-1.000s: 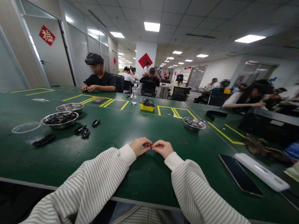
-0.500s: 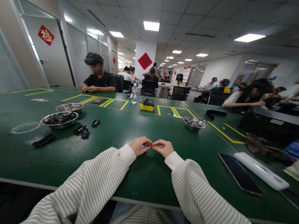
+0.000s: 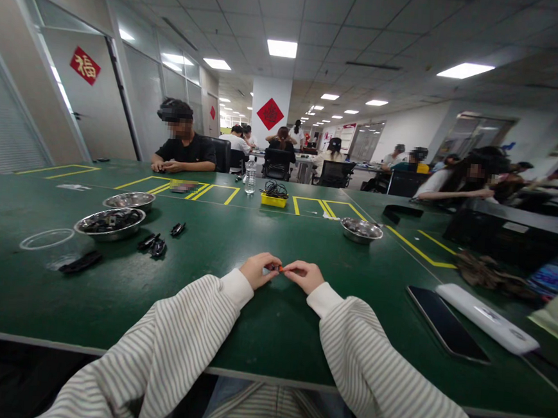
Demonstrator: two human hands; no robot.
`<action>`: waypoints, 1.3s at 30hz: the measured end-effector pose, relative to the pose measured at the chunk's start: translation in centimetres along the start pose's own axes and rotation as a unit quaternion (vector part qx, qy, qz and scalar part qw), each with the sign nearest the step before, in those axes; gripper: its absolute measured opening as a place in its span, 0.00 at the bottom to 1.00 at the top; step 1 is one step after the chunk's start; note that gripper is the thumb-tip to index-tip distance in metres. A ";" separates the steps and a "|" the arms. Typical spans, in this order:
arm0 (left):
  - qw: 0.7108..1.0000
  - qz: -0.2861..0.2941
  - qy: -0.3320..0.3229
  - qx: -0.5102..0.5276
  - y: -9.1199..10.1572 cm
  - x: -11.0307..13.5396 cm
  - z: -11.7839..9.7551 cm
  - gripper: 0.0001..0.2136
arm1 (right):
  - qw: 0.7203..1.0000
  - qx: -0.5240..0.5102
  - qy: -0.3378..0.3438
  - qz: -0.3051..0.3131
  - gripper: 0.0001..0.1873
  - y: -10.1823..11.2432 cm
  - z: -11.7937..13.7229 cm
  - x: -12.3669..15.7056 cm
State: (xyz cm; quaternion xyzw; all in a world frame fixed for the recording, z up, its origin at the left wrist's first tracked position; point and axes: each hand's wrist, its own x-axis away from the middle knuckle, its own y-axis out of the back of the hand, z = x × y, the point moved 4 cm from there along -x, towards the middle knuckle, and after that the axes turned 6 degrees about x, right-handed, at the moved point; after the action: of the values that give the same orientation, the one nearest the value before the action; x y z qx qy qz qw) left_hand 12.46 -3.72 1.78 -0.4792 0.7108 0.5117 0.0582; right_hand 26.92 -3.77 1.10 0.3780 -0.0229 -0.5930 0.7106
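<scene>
My left hand [image 3: 259,271] and my right hand [image 3: 304,276] meet fingertip to fingertip over the green table [image 3: 278,344]. Pinched between them is a small part with orange and dark areas [image 3: 281,269]; fingers cover most of it, so its kind does not show. Both hands are closed on it, the left around its dark end and the right at the orange side. To the left lie several black plastic pieces [image 3: 158,248], and beyond them stands a steel bowl [image 3: 84,226] filled with dark parts.
A second bowl [image 3: 137,199] stands behind the first, another bowl [image 3: 361,231] at right. A phone [image 3: 444,322] and white device [image 3: 490,321] lie near my right arm. A bottle [image 3: 250,176] and yellow box of cables [image 3: 273,199] stand farther back. A co-worker [image 3: 182,143] sits opposite.
My hands stay almost in place, with only slight shifts of the fingertips around the small part. In the background a standing person has moved a little to the right.
</scene>
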 end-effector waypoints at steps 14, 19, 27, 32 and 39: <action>0.984 -0.135 0.114 -0.012 2.9 -0.3 5.3 0.13 | 0.998 -0.046 -0.044 -0.001 0.13 -0.2 -0.8 -0.1; 0.951 -0.130 0.236 -0.151 6.3 0.6 8.9 0.13 | 0.997 -0.052 -0.053 0.002 0.13 -0.3 -0.9 0.0; 0.862 -0.095 0.401 -0.295 10.8 3.2 12.3 0.12 | 0.996 -0.053 -0.072 0.020 0.13 -0.6 -1.1 0.1; 0.837 -0.066 0.436 -0.324 10.9 3.6 12.4 0.12 | 0.996 -0.045 -0.075 0.033 0.13 -0.6 -1.0 0.2; 0.824 -0.046 0.448 -0.343 10.8 3.8 12.6 0.13 | 0.995 -0.038 -0.085 0.047 0.12 -0.8 -0.9 0.2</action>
State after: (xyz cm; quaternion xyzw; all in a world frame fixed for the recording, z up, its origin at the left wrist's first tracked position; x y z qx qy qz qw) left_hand -2.74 4.01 0.95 -0.6771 0.4140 0.4484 -0.4113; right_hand 26.79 -3.49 -0.05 0.2980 -0.0786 -0.5889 0.7471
